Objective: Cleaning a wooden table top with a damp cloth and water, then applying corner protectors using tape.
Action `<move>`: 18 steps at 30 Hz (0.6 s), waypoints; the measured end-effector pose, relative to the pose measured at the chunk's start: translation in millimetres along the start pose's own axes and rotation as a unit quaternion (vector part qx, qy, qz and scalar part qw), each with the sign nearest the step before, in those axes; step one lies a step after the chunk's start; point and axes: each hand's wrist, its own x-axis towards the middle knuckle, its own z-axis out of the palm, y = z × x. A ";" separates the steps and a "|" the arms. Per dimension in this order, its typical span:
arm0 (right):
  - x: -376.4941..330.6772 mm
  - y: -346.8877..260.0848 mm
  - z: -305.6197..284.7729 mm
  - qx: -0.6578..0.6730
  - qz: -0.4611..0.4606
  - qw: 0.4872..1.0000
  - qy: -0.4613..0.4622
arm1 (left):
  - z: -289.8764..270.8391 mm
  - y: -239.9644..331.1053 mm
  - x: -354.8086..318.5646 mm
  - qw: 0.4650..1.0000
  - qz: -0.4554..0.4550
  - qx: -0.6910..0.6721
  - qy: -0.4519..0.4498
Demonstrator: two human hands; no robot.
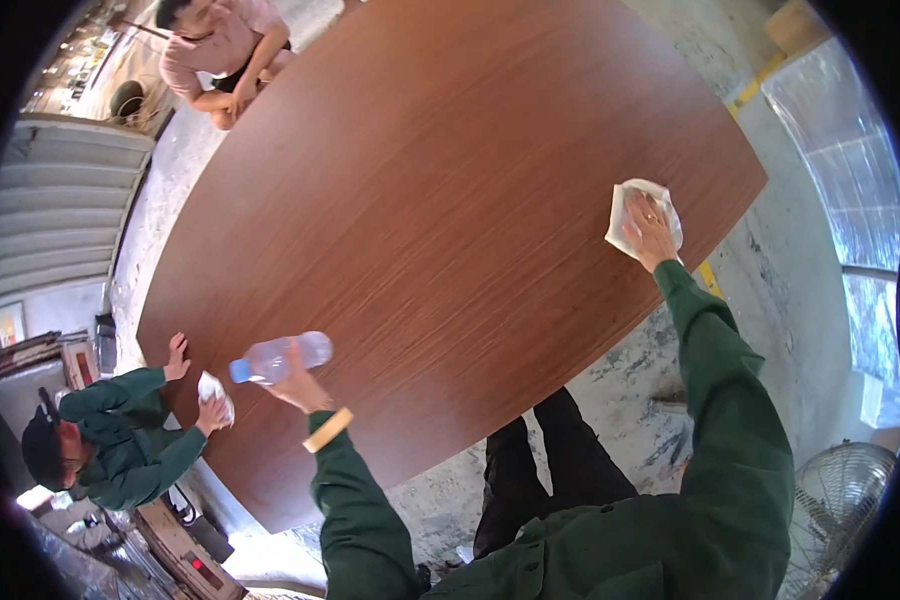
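Note:
A large brown wood-grain tabletop (440, 210) fills the middle of the view. My left hand (298, 385) is closed around a clear plastic bottle (270, 358) with a blue cap, tipped on its side above the near left part of the top. The cap end points left. On the right side of the table, my right hand (651, 232) lies flat over a white cloth (625, 238), its fingers stretched out on it. The cloth rests against the wood.
At the left end, a co-worker (120, 440) in green presses a white cloth (210, 387) on the table. Another person (225, 50) crouches beyond the far left edge. Plastic-wrapped stacks (835, 150) stand at right, with a fan (840, 510) at lower right.

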 end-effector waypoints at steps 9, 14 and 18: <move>-100.5 -257.6 86.2 0.182 -0.003 0.978 -0.104 | 16.7 -59.2 69.2 0.995 0.034 0.056 0.069; -198.4 -355.6 136.7 0.334 -0.394 0.846 -0.135 | 21.8 -72.5 62.8 0.996 0.012 0.067 0.050; 14.9 -187.8 66.7 0.176 -0.212 0.948 -0.160 | 4.1 -81.0 58.3 0.996 0.014 0.084 0.038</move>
